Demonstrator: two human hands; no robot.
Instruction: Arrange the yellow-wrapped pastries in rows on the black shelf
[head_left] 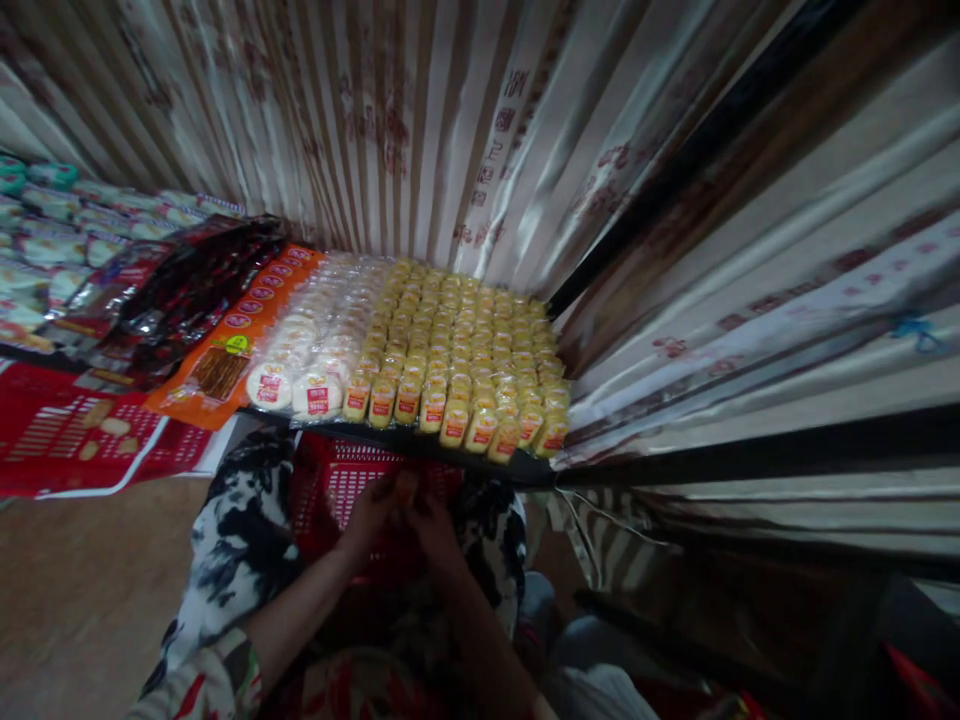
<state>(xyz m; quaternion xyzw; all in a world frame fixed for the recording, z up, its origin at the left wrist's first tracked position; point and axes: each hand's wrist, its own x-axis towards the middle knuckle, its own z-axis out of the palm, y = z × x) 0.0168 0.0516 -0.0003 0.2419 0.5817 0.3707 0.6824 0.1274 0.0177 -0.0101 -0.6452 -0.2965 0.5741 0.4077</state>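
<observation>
My left hand [375, 510] and my right hand [431, 522] come together in front of me, fingers closed around a small packet [406, 490] with an orange-red patch. Dim light and blur hide its exact kind. Below them a red plastic basket [315, 480] with slotted sides sits between my knees; its contents are too dark to make out. Just beyond the hands, rows of small yellow wrapped cakes [450, 370] with red labels stand at the shelf edge. Beside them on the left are rows of round white wrapped pastries [300, 340].
Left of the pastries lie an orange snack bag [240, 335], dark shiny packets [187, 300] and several white packets [67, 240]. A red printed sheet [75, 440] hangs from the shelf front. Pleated curtain [420, 120] rises behind, with a dark frame bar [750, 440] at right.
</observation>
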